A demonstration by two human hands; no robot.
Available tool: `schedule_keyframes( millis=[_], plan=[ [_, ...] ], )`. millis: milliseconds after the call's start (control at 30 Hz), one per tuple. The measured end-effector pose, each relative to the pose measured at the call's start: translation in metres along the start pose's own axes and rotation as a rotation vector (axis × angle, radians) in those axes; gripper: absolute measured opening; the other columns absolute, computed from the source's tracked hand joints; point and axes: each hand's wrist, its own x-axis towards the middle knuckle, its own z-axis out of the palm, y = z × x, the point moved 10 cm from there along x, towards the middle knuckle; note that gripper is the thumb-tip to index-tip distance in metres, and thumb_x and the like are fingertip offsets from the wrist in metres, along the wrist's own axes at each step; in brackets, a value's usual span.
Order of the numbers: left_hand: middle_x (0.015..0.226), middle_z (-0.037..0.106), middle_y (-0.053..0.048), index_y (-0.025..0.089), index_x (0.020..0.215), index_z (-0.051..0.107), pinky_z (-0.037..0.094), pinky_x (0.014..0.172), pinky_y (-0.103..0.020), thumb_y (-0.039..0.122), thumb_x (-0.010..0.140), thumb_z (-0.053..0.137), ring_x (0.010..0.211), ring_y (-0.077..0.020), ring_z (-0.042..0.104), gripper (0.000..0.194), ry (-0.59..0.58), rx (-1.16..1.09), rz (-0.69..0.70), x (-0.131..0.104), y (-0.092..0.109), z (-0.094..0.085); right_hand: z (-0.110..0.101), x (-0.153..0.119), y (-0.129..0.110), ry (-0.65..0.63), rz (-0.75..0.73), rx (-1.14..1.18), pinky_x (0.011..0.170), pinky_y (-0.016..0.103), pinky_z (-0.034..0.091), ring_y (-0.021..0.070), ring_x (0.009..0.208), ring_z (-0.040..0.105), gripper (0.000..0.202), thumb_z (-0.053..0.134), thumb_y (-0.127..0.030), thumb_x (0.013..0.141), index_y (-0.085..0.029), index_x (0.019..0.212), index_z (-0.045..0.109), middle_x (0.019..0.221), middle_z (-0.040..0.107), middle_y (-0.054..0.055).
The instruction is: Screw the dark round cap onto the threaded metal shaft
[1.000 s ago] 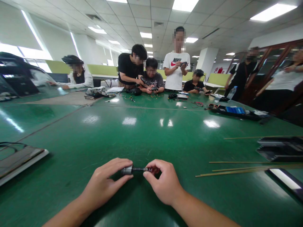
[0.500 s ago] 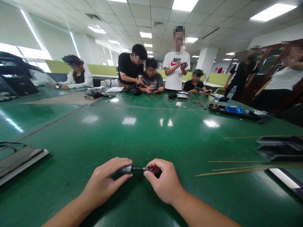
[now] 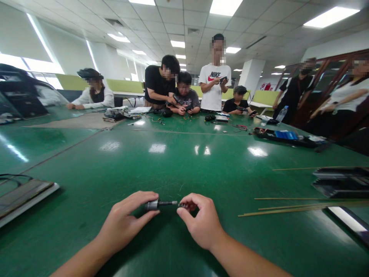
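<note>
Low over the green table, my left hand [image 3: 122, 217] grips a dark metal cylinder [image 3: 152, 204] between fingers and thumb. From its right end sticks out a thin shaft [image 3: 168, 202] with a lighter tip, pointing at my other hand. My right hand [image 3: 203, 221] pinches a small dark metal piece [image 3: 182, 206], ringed or coil-like; the fingers cover part of it, so its exact kind cannot be told. A narrow gap separates this piece from the shaft's tip.
A flat panel [image 3: 29, 196] with a cable lies at the left. Thin brass-coloured rods [image 3: 276, 207], black profiles [image 3: 340, 181] and a dark flat device [image 3: 348, 221] lie at the right. Several people stand or sit beyond the table, near a black tray of parts [image 3: 288, 136] and electronics.
The shaft tip has come away from the small piece in my right hand. My left hand has shifted slightly left with the cylinder, opening a gap.
</note>
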Motion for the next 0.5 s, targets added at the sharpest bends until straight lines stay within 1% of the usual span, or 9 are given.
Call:
schedule_keyframes(
  millis=[67, 133, 233, 300, 367, 400, 433, 467, 500],
  plan=[
    [0.115, 0.071, -0.005, 0.026, 0.12, 0.065, 0.056, 0.095, -0.035, 0.031, 0.085, 0.076, 0.107, -0.0223, 0.067, 0.037, 0.039, 0.011, -0.049, 0.001, -0.007, -0.006, -0.001, 0.0, 0.003, 0.009, 0.02, 0.048, 0.067, 0.026, 0.045, 0.0152, 0.068, 0.06, 0.008, 0.068, -0.025, 0.087, -0.018, 0.084, 0.07, 0.073, 0.066, 0.0],
    [0.114, 0.071, -0.006, 0.025, 0.121, 0.066, 0.058, 0.092, -0.036, 0.036, 0.084, 0.076, 0.104, -0.0235, 0.069, 0.04, 0.089, 0.012, -0.141, 0.001, -0.019, -0.012, -0.001, 0.001, 0.01, 0.017, 0.056, 0.129, 0.063, 0.025, 0.044, 0.0144, 0.066, 0.058, 0.02, 0.061, -0.032, 0.094, -0.017, 0.082, 0.067, 0.071, 0.064, 0.0],
    [0.12, 0.071, -0.008, 0.023, 0.135, 0.058, 0.059, 0.093, -0.037, 0.039, 0.091, 0.068, 0.107, -0.0242, 0.071, 0.048, 0.14, -0.078, -0.293, 0.003, -0.037, -0.014, 0.002, 0.002, 0.019, 0.011, 0.099, 0.243, 0.06, 0.025, 0.042, 0.0134, 0.06, 0.057, 0.038, 0.044, -0.039, 0.104, -0.017, 0.078, 0.061, 0.064, 0.059, -0.001],
    [0.122, 0.071, -0.009, 0.021, 0.14, 0.055, 0.059, 0.095, -0.038, 0.04, 0.096, 0.06, 0.109, -0.0245, 0.071, 0.049, 0.142, -0.186, -0.379, 0.005, -0.046, -0.012, 0.004, 0.003, 0.022, 0.002, 0.107, 0.274, 0.059, 0.025, 0.042, 0.0131, 0.059, 0.056, 0.042, 0.039, -0.041, 0.106, -0.017, 0.077, 0.059, 0.062, 0.057, -0.001],
    [0.122, 0.071, -0.011, 0.019, 0.138, 0.056, 0.059, 0.095, -0.039, 0.043, 0.098, 0.055, 0.107, -0.0244, 0.072, 0.047, 0.12, -0.294, -0.458, 0.004, -0.056, -0.009, 0.005, 0.003, 0.024, -0.007, 0.108, 0.285, 0.058, 0.024, 0.041, 0.0129, 0.059, 0.056, 0.043, 0.038, -0.042, 0.106, -0.017, 0.077, 0.058, 0.063, 0.057, -0.001],
    [0.122, 0.071, -0.012, 0.018, 0.135, 0.058, 0.058, 0.095, -0.039, 0.044, 0.098, 0.053, 0.106, -0.0244, 0.072, 0.045, 0.111, -0.34, -0.487, 0.002, -0.061, -0.011, 0.006, 0.002, 0.024, -0.009, 0.108, 0.288, 0.058, 0.024, 0.041, 0.0129, 0.059, 0.056, 0.043, 0.038, -0.042, 0.106, -0.017, 0.078, 0.058, 0.064, 0.058, -0.001],
    [0.123, 0.071, -0.013, 0.017, 0.133, 0.059, 0.058, 0.096, -0.039, 0.045, 0.099, 0.052, 0.106, -0.0244, 0.072, 0.044, 0.102, -0.373, -0.505, -0.002, -0.065, -0.015, 0.006, 0.002, 0.024, -0.011, 0.109, 0.288, 0.058, 0.024, 0.041, 0.0128, 0.06, 0.056, 0.043, 0.038, -0.043, 0.106, -0.017, 0.078, 0.058, 0.066, 0.059, -0.001],
    [0.123, 0.071, -0.013, 0.017, 0.13, 0.059, 0.059, 0.095, -0.039, 0.045, 0.099, 0.051, 0.106, -0.0247, 0.072, 0.043, 0.1, -0.384, -0.505, -0.008, -0.068, -0.024, 0.006, 0.001, 0.024, -0.013, 0.11, 0.285, 0.057, 0.024, 0.04, 0.0128, 0.06, 0.056, 0.043, 0.038, -0.043, 0.106, -0.017, 0.078, 0.058, 0.067, 0.059, -0.001],
    [0.122, 0.071, -0.014, 0.017, 0.127, 0.06, 0.06, 0.093, -0.038, 0.045, 0.099, 0.05, 0.107, -0.0253, 0.072, 0.041, 0.102, -0.363, -0.492, -0.015, -0.07, -0.035, 0.006, 0.001, 0.024, -0.014, 0.112, 0.28, 0.057, 0.024, 0.04, 0.0127, 0.06, 0.057, 0.043, 0.039, -0.044, 0.106, -0.017, 0.079, 0.058, 0.067, 0.06, 0.0]
  ],
)
